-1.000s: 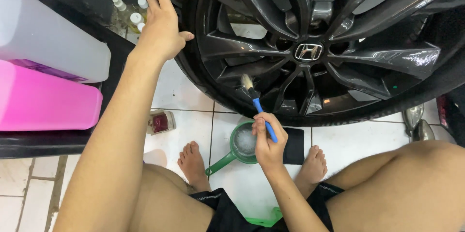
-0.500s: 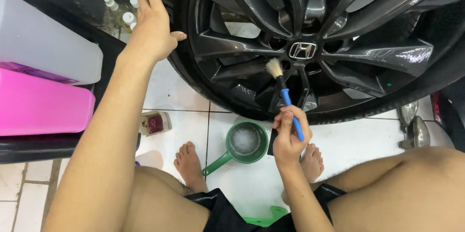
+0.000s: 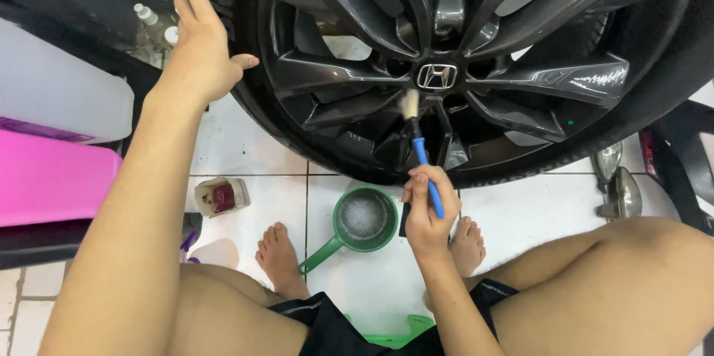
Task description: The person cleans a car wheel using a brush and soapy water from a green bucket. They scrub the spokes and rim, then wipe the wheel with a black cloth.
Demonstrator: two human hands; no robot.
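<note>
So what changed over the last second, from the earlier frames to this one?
The right hand lifted the blue-handled brush from just above the green scoop up to the wheel, its bristles now beside the centre cap. The left hand stayed flat against the tyre; scoop and feet kept their places.

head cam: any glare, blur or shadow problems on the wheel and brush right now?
Head view: sharp specular glints on the glossy dark wheel spokes at right; deep shadow between spokes hides detail; brush bristles look slightly soft; right hand and left hand evenly lit, in focus; white floor tiles bright, near overexposed.
</note>
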